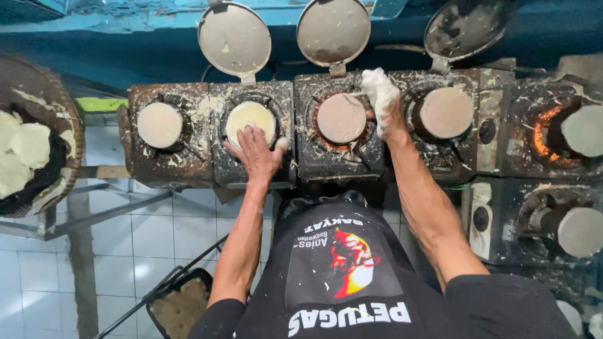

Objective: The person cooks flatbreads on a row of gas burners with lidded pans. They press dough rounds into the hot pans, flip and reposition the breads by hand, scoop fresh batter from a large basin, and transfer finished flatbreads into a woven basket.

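Left hand (256,152), fingers spread, presses the pale disc (250,119) on its plate; right hand (384,100) grips dough (377,86). Basket (63,107) at left holds wafers (22,154).

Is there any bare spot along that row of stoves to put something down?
Hardly. Each battered black stove carries a round grey plate, and open lids stand behind. The left hand rests on the pale dough disc; the right hand, dough-covered, fills the gap beside it. Bare room: the white tiled floor between woven basket and stoves.
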